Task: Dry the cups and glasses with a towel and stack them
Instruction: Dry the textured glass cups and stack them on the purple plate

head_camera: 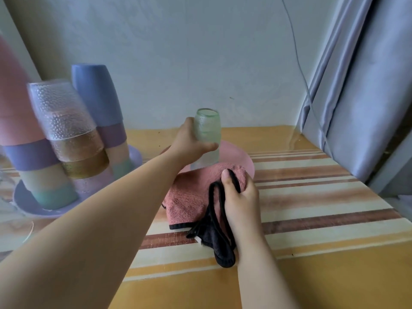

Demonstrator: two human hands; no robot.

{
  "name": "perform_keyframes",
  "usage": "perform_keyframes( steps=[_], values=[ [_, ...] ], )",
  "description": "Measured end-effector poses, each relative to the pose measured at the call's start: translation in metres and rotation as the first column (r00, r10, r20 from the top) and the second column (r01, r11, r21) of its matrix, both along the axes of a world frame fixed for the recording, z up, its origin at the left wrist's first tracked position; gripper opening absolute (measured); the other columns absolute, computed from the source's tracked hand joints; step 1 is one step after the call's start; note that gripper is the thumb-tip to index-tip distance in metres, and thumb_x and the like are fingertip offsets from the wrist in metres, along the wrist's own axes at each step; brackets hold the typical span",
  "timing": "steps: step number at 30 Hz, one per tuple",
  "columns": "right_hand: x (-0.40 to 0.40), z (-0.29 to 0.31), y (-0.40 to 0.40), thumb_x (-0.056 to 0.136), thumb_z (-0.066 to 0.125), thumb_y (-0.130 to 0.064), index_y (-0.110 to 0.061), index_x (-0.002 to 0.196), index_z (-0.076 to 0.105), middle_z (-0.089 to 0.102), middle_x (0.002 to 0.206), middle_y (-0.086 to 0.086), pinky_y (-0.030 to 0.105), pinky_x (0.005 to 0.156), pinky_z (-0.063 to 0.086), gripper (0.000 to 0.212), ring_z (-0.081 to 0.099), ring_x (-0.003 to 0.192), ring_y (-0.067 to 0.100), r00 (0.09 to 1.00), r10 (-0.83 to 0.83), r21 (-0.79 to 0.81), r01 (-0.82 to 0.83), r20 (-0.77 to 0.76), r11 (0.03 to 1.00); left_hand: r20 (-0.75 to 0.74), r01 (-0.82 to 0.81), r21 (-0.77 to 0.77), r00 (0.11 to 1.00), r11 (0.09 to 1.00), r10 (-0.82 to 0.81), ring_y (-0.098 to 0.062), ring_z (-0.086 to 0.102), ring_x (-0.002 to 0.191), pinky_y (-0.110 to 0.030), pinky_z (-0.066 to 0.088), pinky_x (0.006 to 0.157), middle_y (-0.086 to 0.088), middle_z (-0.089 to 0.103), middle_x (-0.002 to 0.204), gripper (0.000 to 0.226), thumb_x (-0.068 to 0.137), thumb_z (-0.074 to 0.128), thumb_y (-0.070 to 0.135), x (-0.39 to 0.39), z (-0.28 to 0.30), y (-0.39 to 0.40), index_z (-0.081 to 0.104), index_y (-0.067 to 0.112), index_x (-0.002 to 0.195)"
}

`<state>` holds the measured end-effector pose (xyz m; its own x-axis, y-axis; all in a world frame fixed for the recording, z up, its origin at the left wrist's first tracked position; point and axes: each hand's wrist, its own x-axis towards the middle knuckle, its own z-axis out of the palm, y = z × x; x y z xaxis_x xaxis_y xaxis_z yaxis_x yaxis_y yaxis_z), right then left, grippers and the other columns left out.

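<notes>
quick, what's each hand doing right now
Left hand: grips the pale green glass, bottom up, above the pink plate.
Right hand: grips the pink towel.

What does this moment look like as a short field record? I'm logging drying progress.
left hand: grips the green glass, upside down over the pink plate
right hand: holds the pink towel by its dark edge
done stacks: glass stack and plastic cup stacks on the purple tray, left
surface: striped table
</notes>
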<state>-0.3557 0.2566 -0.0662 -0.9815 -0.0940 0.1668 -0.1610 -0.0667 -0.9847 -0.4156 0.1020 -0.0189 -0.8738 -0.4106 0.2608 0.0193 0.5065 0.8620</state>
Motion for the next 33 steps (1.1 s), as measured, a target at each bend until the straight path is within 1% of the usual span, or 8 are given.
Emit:
perform_keyframes(
  steps=[5, 11, 16, 20, 23, 26, 28, 33],
  values=[
    [0.0, 0.0, 0.0, 0.09, 0.06, -0.031, -0.029, 0.093, 0.061, 0.067, 0.092, -0.015, 0.02, 0.08, 0.046, 0.003, 0.061, 0.091, -0.002, 1.0, -0.019, 0.014, 0.019, -0.005, 1.0, -0.013, -0.01, -0.137, 1.0, 0.99, 0.008, -0.023, 0.052, 0.109, -0.03, 0.043, 0.082, -0.008, 0.05, 0.124, 0.066, 0.072, 0.082, 0.02, 0.006, 0.004, 0.0, 0.042, 0.009, 0.123],
    [0.0, 0.0, 0.0, 0.09, 0.06, -0.032, -0.028, 0.094, 0.061, 0.067, 0.093, -0.014, 0.017, 0.077, 0.045, 0.005, 0.062, 0.091, 0.001, 1.0, -0.01, 0.003, 0.01, -0.001, 1.0, -0.084, -0.004, 0.084, 0.996, 0.996, 0.011, -0.022, 0.057, 0.11, -0.033, 0.05, 0.086, -0.009, 0.052, 0.125, 0.058, 0.074, 0.081, 0.019, 0.016, 0.02, -0.004, 0.041, 0.016, 0.116],
    [0.001, 0.002, 0.0, 0.09, 0.059, -0.033, -0.028, 0.089, 0.061, 0.067, 0.092, -0.011, 0.025, 0.08, 0.048, 0.005, 0.063, 0.091, 0.008, 1.0, -0.004, 0.022, 0.004, 0.009, 1.0, -0.109, -0.037, 0.103, 0.993, 0.994, 0.048, -0.009, 0.06, 0.094, -0.01, 0.045, 0.065, 0.003, 0.059, 0.109, 0.059, 0.076, 0.081, 0.019, 0.06, 0.044, -0.008, 0.043, 0.017, 0.121],
    [0.005, 0.006, 0.0, 0.09, 0.058, -0.036, -0.027, 0.102, 0.059, 0.065, 0.099, -0.009, 0.028, 0.087, 0.046, 0.015, 0.06, 0.101, 0.015, 1.0, -0.005, 0.047, 0.004, 0.03, 0.999, -0.009, -0.023, 0.163, 1.0, 0.986, 0.025, -0.006, 0.065, 0.09, -0.019, 0.054, 0.07, 0.0, 0.061, 0.11, 0.065, 0.073, 0.083, 0.015, 0.125, 0.028, -0.014, 0.04, 0.019, 0.122],
    [0.011, 0.011, -0.001, 0.089, 0.058, -0.043, -0.02, 0.12, 0.058, 0.064, 0.114, -0.001, 0.037, 0.095, 0.048, 0.038, 0.058, 0.109, 0.02, 0.999, 0.01, 0.088, -0.014, 0.05, 0.996, 0.035, -0.025, 0.207, 0.999, 0.978, 0.018, 0.003, 0.066, 0.077, -0.01, 0.049, 0.062, 0.003, 0.064, 0.103, 0.06, 0.073, 0.083, 0.017, 0.177, 0.007, -0.011, 0.045, 0.019, 0.118],
    [0.023, 0.021, -0.005, 0.09, 0.058, -0.04, -0.029, 0.099, 0.062, 0.066, 0.097, -0.009, 0.031, 0.08, 0.049, 0.015, 0.062, 0.097, 0.016, 0.997, 0.063, 0.068, -0.066, 0.049, 0.995, 0.05, -0.034, 0.262, 0.999, 0.964, 0.021, -0.002, 0.069, 0.081, -0.018, 0.053, 0.069, 0.005, 0.068, 0.102, 0.064, 0.058, 0.083, 0.036, 0.216, -0.011, -0.011, 0.051, 0.027, 0.113],
    [0.033, 0.027, -0.01, 0.09, 0.059, -0.037, -0.032, 0.087, 0.062, 0.067, 0.088, -0.012, 0.027, 0.073, 0.048, 0.007, 0.063, 0.088, 0.011, 0.989, 0.137, 0.037, -0.139, 0.063, 0.99, 0.034, -0.061, 0.31, 0.998, 0.949, 0.053, -0.005, 0.069, 0.08, -0.019, 0.052, 0.065, 0.005, 0.069, 0.101, 0.066, 0.05, 0.08, 0.042, 0.232, -0.019, -0.013, 0.053, 0.031, 0.109],
    [0.063, 0.036, -0.026, 0.08, 0.069, -0.017, -0.029, 0.087, 0.071, 0.073, 0.09, -0.001, 0.042, 0.093, 0.05, 0.013, 0.066, 0.098, 0.027, 0.901, 0.432, -0.084, -0.428, 0.041, 0.9, -0.001, -0.123, 0.48, 0.99, 0.869, 0.14, -0.014, 0.07, 0.082, -0.02, 0.052, 0.065, 0.001, 0.072, 0.098, 0.062, 0.053, 0.079, 0.04, 0.254, -0.032, -0.02, 0.057, 0.028, 0.11]
  ],
)
